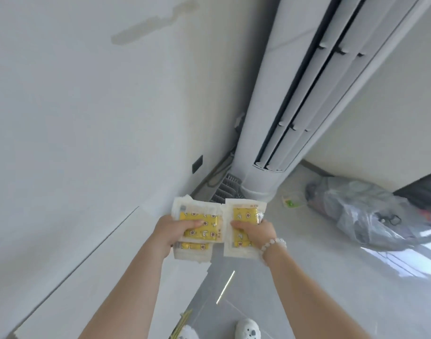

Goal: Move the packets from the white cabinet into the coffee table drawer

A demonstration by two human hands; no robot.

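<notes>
My left hand [171, 232] grips a stack of clear packets with yellow printed contents [204, 230], thumb lying across the top one. My right hand [254, 232], with a bead bracelet at the wrist, grips another such stack of packets [243, 212] right beside it. Both stacks are held in the air above the grey floor, their edges almost touching. The white cabinet [92, 253] runs along the left below my left arm. No coffee table or drawer is in view.
A tall white floor-standing air conditioner [295, 99] rises just beyond the packets. A grey plastic-wrapped bundle [356, 206] lies on the floor at the right, with a small green-and-white item [291, 200] near it. My white shoes [247, 329] show at the bottom.
</notes>
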